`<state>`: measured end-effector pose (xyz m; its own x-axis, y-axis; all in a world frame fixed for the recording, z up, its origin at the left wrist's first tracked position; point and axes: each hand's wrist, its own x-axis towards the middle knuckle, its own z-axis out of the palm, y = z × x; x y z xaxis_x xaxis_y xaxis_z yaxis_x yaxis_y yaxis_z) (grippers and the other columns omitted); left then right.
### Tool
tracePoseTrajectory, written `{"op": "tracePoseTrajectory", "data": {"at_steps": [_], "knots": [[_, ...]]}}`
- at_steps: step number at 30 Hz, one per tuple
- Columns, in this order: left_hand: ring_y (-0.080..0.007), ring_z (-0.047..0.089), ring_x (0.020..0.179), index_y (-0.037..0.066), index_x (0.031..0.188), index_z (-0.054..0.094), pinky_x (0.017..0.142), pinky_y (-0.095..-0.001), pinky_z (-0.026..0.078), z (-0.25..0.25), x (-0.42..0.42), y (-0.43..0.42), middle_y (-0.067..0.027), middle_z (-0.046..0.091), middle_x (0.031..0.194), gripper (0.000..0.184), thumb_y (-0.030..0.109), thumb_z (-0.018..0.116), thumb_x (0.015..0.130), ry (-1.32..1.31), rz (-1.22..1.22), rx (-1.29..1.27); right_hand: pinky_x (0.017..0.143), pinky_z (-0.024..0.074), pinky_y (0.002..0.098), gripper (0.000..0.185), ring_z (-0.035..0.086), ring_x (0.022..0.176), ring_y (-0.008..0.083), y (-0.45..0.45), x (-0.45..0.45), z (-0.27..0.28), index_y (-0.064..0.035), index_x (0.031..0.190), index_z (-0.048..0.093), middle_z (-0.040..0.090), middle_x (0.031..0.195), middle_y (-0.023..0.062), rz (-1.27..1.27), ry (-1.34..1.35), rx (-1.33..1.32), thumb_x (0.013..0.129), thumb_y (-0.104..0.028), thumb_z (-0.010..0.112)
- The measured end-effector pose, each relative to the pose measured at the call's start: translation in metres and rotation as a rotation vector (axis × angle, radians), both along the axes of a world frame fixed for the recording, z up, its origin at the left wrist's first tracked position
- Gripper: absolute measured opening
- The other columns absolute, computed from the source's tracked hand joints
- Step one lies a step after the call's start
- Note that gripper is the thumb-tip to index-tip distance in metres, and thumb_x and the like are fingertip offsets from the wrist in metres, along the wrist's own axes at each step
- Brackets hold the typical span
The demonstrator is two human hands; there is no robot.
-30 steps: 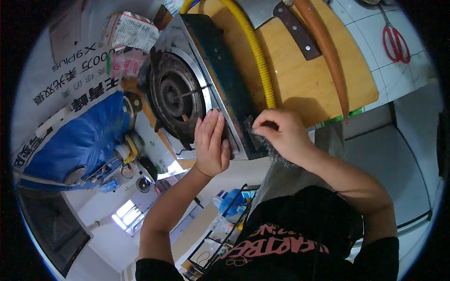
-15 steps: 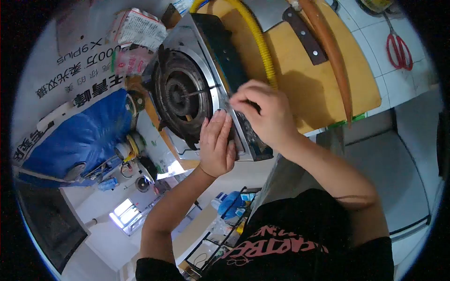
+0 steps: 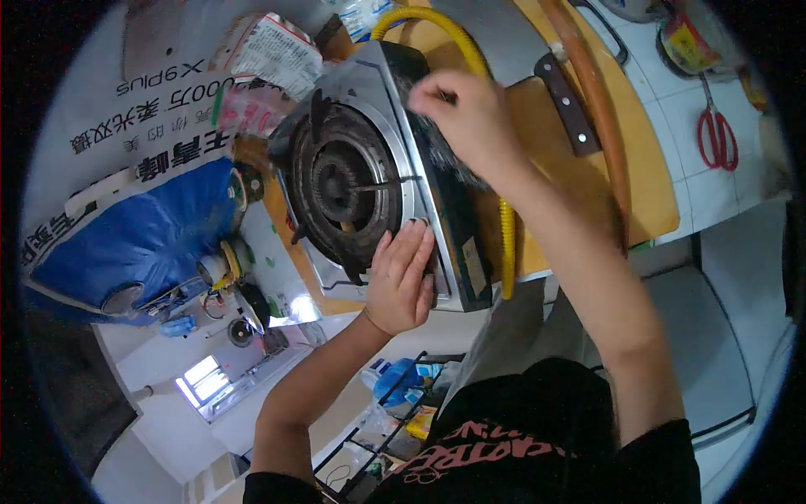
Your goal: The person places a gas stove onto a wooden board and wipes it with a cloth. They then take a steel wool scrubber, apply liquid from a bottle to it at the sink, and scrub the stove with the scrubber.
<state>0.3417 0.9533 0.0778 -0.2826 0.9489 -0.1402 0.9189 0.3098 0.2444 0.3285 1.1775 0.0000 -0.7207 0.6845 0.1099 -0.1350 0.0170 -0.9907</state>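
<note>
My left hand (image 3: 403, 281) lies flat on the steel top of a gas stove (image 3: 453, 281), fingers stretched out beside the burner (image 3: 340, 189). Over the stove's dark side panel, nearer its far end, my right hand (image 3: 462, 109) is closed in a pinch. A grey, mesh-like wire scourer (image 3: 449, 155) shows partly beneath that hand and wrist; the rest is hidden. Beside the stove, a yellow ribbed hose (image 3: 507, 244) runs partly behind my right arm.
A wooden board (image 3: 646, 181) right of the stove bears a cleaver (image 3: 571, 109) and a long brown curved object (image 3: 600, 92). Red-handled scissors (image 3: 716, 139) and a jar (image 3: 693, 42) are on white tiles. Packets (image 3: 269, 55) lie behind the stove.
My right hand has moved up along the stove's side panel toward its far end. My left hand stays on the stove top. The view has shifted, so the stove appears lower and further right.
</note>
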Motion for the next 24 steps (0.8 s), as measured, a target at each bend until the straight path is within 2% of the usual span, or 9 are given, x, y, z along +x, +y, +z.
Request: {"op": "tracePoseTrajectory", "data": {"at_steps": [2, 5, 9, 13, 17, 20, 21, 23, 24], "knots": [[-0.0368, 0.040, 0.127, -0.002, 0.135, 0.040, 0.106, -0.0509, 0.025, 0.000, 0.001, -0.001, -0.0210, 0.040, 0.137, 0.066, 0.011, 0.054, 0.072, -0.009, 0.011, -0.001, 0.074, 0.0468, 0.0301, 0.014, 0.064, 0.076, 0.0231, -0.006, 0.017, 0.005, -0.0029, 0.085, 0.068, 0.068, 0.080, 0.0101, 0.067, -0.012, -0.061, 0.078, -0.015, 0.066], [-0.0356, 0.040, 0.127, -0.002, 0.135, 0.040, 0.107, -0.0496, 0.025, 0.001, 0.001, 0.002, -0.0201, 0.040, 0.138, 0.065, 0.012, 0.054, 0.074, -0.013, 0.008, -0.004, 0.073, 0.0473, 0.0303, 0.014, 0.065, 0.077, 0.0241, 0.002, 0.017, 0.013, -0.0023, 0.084, 0.067, 0.068, 0.081, 0.0107, 0.090, -0.034, 0.037, 0.078, -0.014, 0.064], [-0.0352, 0.040, 0.127, -0.002, 0.135, 0.040, 0.107, -0.0492, 0.025, 0.001, 0.001, 0.000, -0.0198, 0.040, 0.137, 0.064, 0.012, 0.054, 0.074, -0.008, 0.000, 0.000, 0.070, 0.0480, 0.0296, 0.012, 0.064, 0.075, 0.0226, 0.018, -0.020, 0.012, -0.0017, 0.083, 0.066, 0.067, 0.078, 0.0106, -0.027, -0.004, 0.052, 0.080, -0.012, 0.061], [-0.0349, 0.040, 0.127, -0.002, 0.135, 0.040, 0.107, -0.0487, 0.025, -0.001, 0.001, -0.001, -0.0197, 0.041, 0.137, 0.064, 0.012, 0.054, 0.074, 0.001, 0.005, 0.004, 0.069, 0.0476, 0.0299, 0.010, 0.064, 0.074, 0.0206, 0.001, 0.014, 0.008, -0.0017, 0.080, 0.064, 0.066, 0.078, 0.0103, 0.123, 0.033, -0.026, 0.079, -0.012, 0.062], [-0.0348, 0.040, 0.127, -0.002, 0.135, 0.041, 0.107, -0.0484, 0.025, -0.002, 0.001, -0.002, -0.0200, 0.041, 0.136, 0.063, 0.012, 0.054, 0.074, 0.013, 0.005, 0.005, 0.069, 0.0474, 0.0309, 0.009, 0.063, 0.074, 0.0219, 0.016, -0.009, 0.009, -0.0018, 0.079, 0.064, 0.065, 0.077, 0.0099, 0.109, 0.000, 0.030, 0.078, -0.011, 0.063], [-0.0387, 0.036, 0.130, -0.003, 0.135, 0.040, 0.107, -0.0543, 0.022, -0.001, 0.002, -0.004, -0.0232, 0.036, 0.140, 0.063, 0.012, 0.049, 0.075, -0.044, 0.020, -0.020, 0.070, 0.0472, 0.0311, 0.009, 0.063, 0.074, 0.0229, 0.024, -0.027, 0.010, -0.0013, 0.078, 0.064, 0.065, 0.077, 0.0099, 0.072, -0.051, 0.026, 0.077, -0.010, 0.063], [-0.0369, 0.038, 0.128, -0.002, 0.135, 0.041, 0.107, -0.0512, 0.023, -0.001, 0.002, -0.003, -0.0220, 0.039, 0.138, 0.063, 0.012, 0.051, 0.075, -0.022, 0.013, -0.011, 0.070, 0.0471, 0.0310, 0.009, 0.063, 0.075, 0.0233, 0.025, -0.028, 0.010, -0.0010, 0.078, 0.063, 0.065, 0.077, 0.0099, 0.054, -0.083, 0.051, 0.077, -0.010, 0.063], [-0.0351, 0.041, 0.126, -0.002, 0.134, 0.041, 0.107, -0.0481, 0.025, -0.001, 0.001, -0.001, -0.0207, 0.041, 0.136, 0.062, 0.012, 0.053, 0.075, 0.003, 0.010, 0.003, 0.070, 0.0470, 0.0305, 0.010, 0.063, 0.075, 0.0230, 0.017, -0.006, 0.003, -0.0004, 0.077, 0.063, 0.065, 0.078, 0.0099, 0.066, 0.051, 0.072, 0.077, -0.010, 0.063], [-0.0355, 0.041, 0.126, -0.002, 0.134, 0.041, 0.107, -0.0484, 0.025, 0.000, 0.001, -0.001, -0.0207, 0.041, 0.136, 0.062, 0.012, 0.053, 0.075, 0.007, 0.005, -0.002, 0.070, 0.0469, 0.0304, 0.009, 0.063, 0.075, 0.0224, 0.018, 0.009, 0.006, -0.0005, 0.077, 0.063, 0.065, 0.077, 0.0101, 0.188, 0.027, 0.083, 0.077, -0.010, 0.064]]}}
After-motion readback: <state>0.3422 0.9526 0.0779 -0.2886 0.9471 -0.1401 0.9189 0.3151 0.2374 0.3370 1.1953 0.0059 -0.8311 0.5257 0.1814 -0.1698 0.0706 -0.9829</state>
